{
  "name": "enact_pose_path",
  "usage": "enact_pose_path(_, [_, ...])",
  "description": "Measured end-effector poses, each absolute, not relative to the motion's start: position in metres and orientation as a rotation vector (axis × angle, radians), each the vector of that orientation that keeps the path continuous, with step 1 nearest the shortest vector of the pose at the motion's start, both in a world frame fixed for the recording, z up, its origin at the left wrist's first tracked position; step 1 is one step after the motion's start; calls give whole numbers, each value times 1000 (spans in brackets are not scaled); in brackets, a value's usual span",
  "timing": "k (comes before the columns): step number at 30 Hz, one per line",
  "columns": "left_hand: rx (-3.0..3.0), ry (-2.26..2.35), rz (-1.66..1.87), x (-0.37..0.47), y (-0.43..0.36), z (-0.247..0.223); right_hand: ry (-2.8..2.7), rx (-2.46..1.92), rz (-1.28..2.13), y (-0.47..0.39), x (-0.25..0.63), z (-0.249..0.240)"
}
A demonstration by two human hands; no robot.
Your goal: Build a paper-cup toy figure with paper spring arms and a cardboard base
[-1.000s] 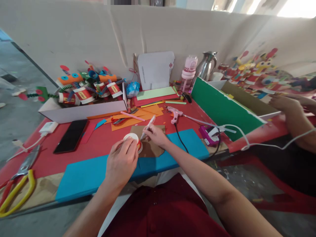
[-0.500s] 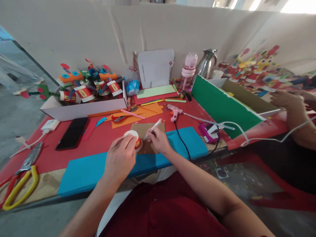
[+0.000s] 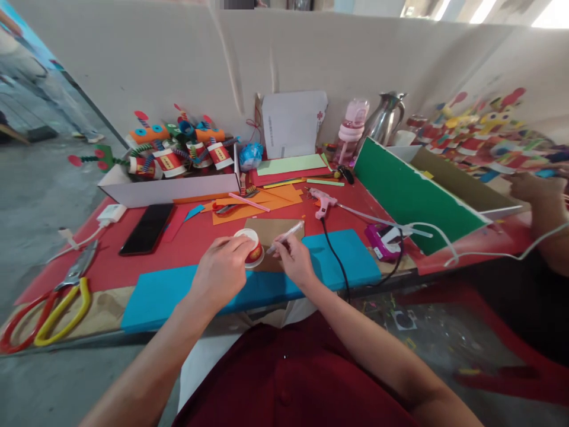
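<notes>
Paper cup (image 3: 255,255), red with a pale top, one: stood on the counter (image 3: 191,246) by the left part of the brown cardboard (image 3: 269,228). Left hand (image 3: 222,270): closed over the cup's left side and top, by which it is partly hidden. Right hand (image 3: 296,258): closed on a white pen (image 3: 292,229), its lower end directed toward the cup; whether contact is made cannot be told. Step in hand, as judged: marking of the cup, or preparation for it. Called for by the next move, presumably: a steady hold on the cup and a controlled pen tip. Adjacent: blue slab (image 3: 355,255), laid along the front edge; pink glue gun (image 3: 325,203), untouched.
</notes>
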State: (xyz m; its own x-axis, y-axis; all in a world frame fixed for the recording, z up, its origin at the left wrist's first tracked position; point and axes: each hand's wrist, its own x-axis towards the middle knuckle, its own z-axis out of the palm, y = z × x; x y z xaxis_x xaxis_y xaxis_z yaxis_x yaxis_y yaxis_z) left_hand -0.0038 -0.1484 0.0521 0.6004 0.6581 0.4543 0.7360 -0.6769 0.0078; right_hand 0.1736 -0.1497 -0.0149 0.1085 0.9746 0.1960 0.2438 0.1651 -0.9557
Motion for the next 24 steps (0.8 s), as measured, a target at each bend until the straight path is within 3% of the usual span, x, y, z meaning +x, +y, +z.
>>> enact_pose_path(24, [-2664,-1166,-596,-4,-149,56,-1347,-1290,826,-163,167,-15])
